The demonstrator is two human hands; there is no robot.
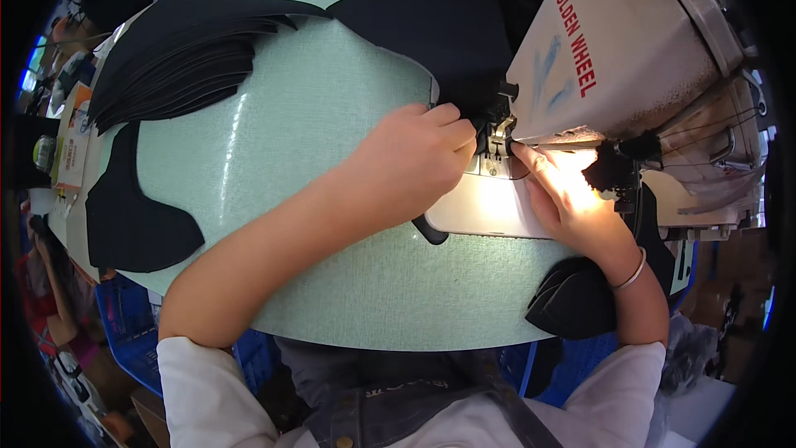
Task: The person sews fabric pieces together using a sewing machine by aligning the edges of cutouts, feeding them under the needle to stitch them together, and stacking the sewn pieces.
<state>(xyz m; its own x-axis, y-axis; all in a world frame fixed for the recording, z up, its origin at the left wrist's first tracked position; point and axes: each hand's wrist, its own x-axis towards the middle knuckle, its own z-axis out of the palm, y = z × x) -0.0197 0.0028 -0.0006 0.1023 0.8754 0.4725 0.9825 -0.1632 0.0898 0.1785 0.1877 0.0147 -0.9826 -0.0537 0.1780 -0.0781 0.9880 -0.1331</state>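
A person in a white-sleeved top and dark apron works at a sewing machine (630,41), both bare hands drawn close to the metal presser foot (499,137) under a bright lamp glow. The left hand (431,153) is curled just left of the foot, knuckles up and fingers folded inward; its fingertips are hidden, so whether it pinches anything cannot be told. Directly beyond that hand lies a large black piece (423,21), its near end running down to the knuckles and the dark area around the foot. The right hand (564,195), just right of the foot, stretches its index finger toward the metal, the other fingers bent below; whether it grips any material cannot be made out. A thin bracelet (633,270) circles the right wrist. Between the hands, on the near side of the foot, shines the pale machine bed (489,206). Well to the left of the left hand, a fanned stack of black pieces (178,75) rests on the pale green counter (332,299), with a single curved black piece (137,211) nearer the person. Below the right hand, beside its wrist, sits a small pile of rounded black pieces (572,299).
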